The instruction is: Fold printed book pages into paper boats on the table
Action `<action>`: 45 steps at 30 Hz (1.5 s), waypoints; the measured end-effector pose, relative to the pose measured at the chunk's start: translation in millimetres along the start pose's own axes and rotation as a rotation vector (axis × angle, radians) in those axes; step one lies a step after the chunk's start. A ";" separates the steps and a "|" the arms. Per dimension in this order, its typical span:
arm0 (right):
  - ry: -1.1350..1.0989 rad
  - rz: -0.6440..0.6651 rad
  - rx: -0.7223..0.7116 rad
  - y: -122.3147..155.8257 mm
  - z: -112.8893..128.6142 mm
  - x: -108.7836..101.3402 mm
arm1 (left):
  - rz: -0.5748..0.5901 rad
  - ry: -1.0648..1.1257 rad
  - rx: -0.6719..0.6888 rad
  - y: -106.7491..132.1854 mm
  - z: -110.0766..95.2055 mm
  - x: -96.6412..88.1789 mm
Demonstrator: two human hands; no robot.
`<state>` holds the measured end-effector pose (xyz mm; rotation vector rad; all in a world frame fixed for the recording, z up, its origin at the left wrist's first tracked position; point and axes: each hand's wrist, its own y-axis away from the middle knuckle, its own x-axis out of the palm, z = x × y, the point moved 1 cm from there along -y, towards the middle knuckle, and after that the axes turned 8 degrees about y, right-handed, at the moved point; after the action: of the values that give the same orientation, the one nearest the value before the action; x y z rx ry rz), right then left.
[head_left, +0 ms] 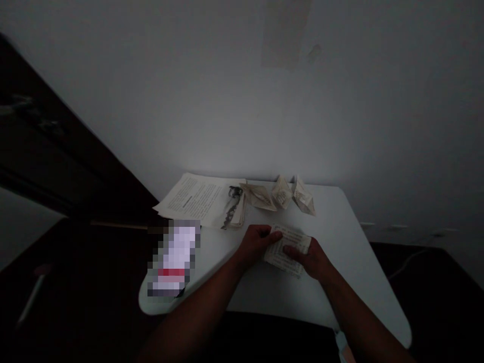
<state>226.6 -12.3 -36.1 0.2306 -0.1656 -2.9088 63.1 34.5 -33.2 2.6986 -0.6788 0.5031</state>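
Printed sheet point(290, 238) was noted near the middle of the white table point(340, 287), already creased and partly doubled over. It was pinched at its left edge by the left hand point(259, 239) and closed upon at its right edge by the right hand point(308, 258). Three folded paper pieces point(282, 194) were seen finished along the far edge. A stack of printed pages point(196, 199) was judged unused, so more folding seemingly remained. A dark metal object point(231, 210) (a clip, possibly; light too dim) was lying on the stack. Nothing was found crowding the hands.
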 end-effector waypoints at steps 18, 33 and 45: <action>-0.075 -0.089 0.020 -0.6 -2.1 -1.2 | 0.108 -0.025 -0.017 3.2 -3.5 1.4; -0.308 -0.221 0.060 -3.6 -2.3 -4.6 | 0.241 -0.156 0.104 9.2 -14.3 2.4; -0.328 -0.192 0.055 -3.4 -1.8 -4.6 | 0.248 -0.130 0.127 11.3 -11.3 4.3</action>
<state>230.7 -8.2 -37.6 -0.2377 -0.2907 -3.1160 58.0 27.6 -19.1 2.7989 -1.0593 0.4456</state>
